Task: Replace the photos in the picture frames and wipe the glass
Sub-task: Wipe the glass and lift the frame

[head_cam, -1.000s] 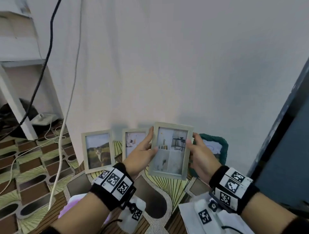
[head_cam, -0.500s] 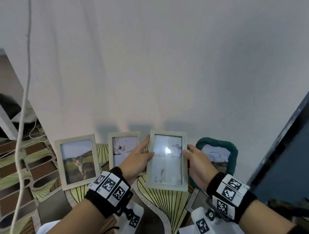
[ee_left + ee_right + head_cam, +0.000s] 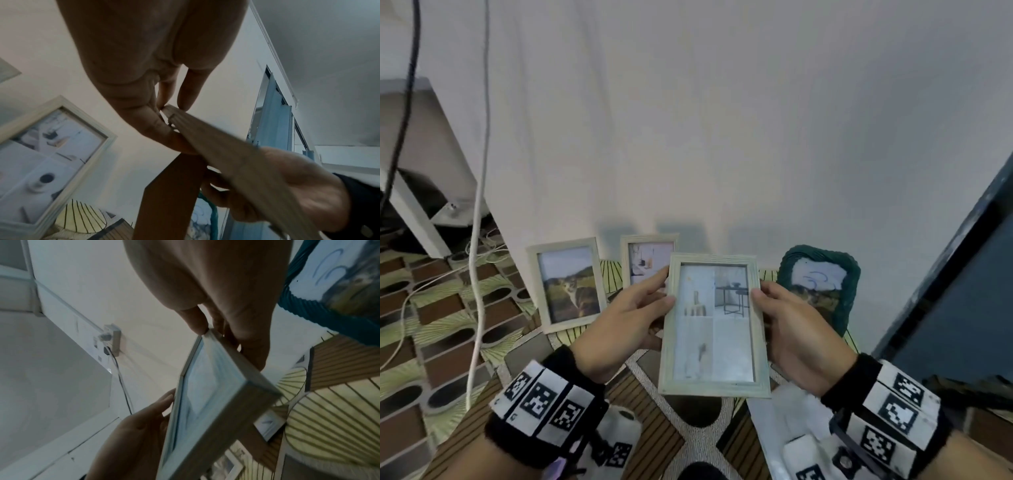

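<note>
A pale wooden picture frame (image 3: 714, 325) with an interior photo is held upright in the air between both hands, glass toward me. My left hand (image 3: 626, 318) grips its left edge, thumb on the front. My right hand (image 3: 787, 322) grips the right edge in the same way. In the left wrist view the frame (image 3: 226, 154) shows edge-on, its brown back stand hanging below. The right wrist view shows the frame (image 3: 205, 410) with fingers behind it. Two similar frames lean on the wall: a cat photo frame (image 3: 566, 284) and an interior photo frame (image 3: 649, 257).
A teal ruffled frame (image 3: 822, 284) leans on the wall at the right. White cloth or paper (image 3: 787, 428) lies on the patterned mat (image 3: 681, 442) below my right wrist. Cables (image 3: 477, 205) hang at the left; a dark door (image 3: 962, 274) stands at the right.
The held frame has come nearer and a little lower, and the glare on its glass is gone. Both hands keep the same hold.
</note>
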Motion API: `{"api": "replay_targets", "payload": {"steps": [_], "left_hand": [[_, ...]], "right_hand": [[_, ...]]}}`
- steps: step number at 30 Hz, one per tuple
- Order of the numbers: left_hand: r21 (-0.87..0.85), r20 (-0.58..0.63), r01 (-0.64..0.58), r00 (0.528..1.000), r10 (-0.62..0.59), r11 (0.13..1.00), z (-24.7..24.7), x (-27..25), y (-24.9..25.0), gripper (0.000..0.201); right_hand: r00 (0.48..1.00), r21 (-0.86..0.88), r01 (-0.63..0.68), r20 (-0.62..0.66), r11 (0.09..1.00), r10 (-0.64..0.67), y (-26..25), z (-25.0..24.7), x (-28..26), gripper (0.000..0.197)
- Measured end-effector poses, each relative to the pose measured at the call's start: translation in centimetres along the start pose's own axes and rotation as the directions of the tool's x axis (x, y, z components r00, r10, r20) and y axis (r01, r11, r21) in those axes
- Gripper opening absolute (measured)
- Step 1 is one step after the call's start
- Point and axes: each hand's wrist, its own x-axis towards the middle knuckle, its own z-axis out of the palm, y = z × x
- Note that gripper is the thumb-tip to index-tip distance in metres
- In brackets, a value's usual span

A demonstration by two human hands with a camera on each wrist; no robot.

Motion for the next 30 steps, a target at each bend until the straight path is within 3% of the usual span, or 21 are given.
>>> {"api": "replay_targets", "payload": {"steps": [5,8,10,13,15,17,19,23,26,28,30], "left_hand": [[0.074,-0.034,0.098,0.995,-0.096,0.992,0.0,-7.3,-1.3,0.037],[0.269,-0.084,0.184,0.982,-0.168,0.945,-1.0,-10.8,-3.0,0.036],[0.523,-0.114,0.190,0.982,-0.153,0.831,-2.2,-12.5,-4.2,0.035],[0.820,-0.150,0.164,0.986,-0.071,0.548,-4.3,-14.0,-6.1,0.050],[0.916,-0.166,0.198,0.979,-0.119,0.348,-5.7,-14.5,-7.4,0.064],[0.940,-0.186,0.232,0.963,-0.193,0.250,-6.7,-14.8,-8.6,0.069],[0.942,-0.172,0.222,0.963,-0.206,0.252,-7.1,-15.0,-9.3,0.066],[0.974,-0.167,0.185,0.976,-0.137,0.131,-7.5,-15.1,-9.8,0.060],[0.979,-0.156,0.169,0.981,-0.113,0.112,-7.5,-14.8,-9.8,0.055],[0.983,-0.153,0.162,0.983,-0.103,0.090,-7.4,-14.5,-9.6,0.047],[0.984,-0.171,0.175,0.981,-0.095,0.031,-7.2,-14.6,-9.1,0.038]], "right_hand": [[0.994,0.025,-0.108,-0.007,0.994,0.108,4.8,1.6,-4.2,0.025],[0.976,0.045,-0.218,-0.006,0.975,0.218,8.0,2.2,-5.8,0.025],[0.962,0.024,-0.272,-0.007,0.962,0.273,9.8,2.3,-6.4,0.026],[0.945,-0.027,-0.327,-0.041,0.945,0.326,11.5,2.3,-6.4,0.027],[0.930,-0.058,-0.365,-0.067,0.929,0.361,12.2,2.3,-6.3,0.027],[0.920,-0.092,-0.388,-0.092,0.917,0.380,12.8,2.4,-6.2,0.027],[0.924,-0.146,-0.379,-0.113,0.914,0.365,13.3,2.5,-6.2,0.027],[0.953,-0.327,-0.302,-0.118,0.895,0.278,13.9,2.6,-6.5,0.019],[0.979,-0.458,-0.205,-0.096,0.865,0.181,14.3,2.8,-6.8,0.018],[0.991,-0.583,-0.136,-0.066,0.801,0.120,14.5,3.0,-7.1,0.017],[0.998,-0.734,-0.058,-0.024,0.677,0.059,14.6,3.0,-7.3,0.015]]}}
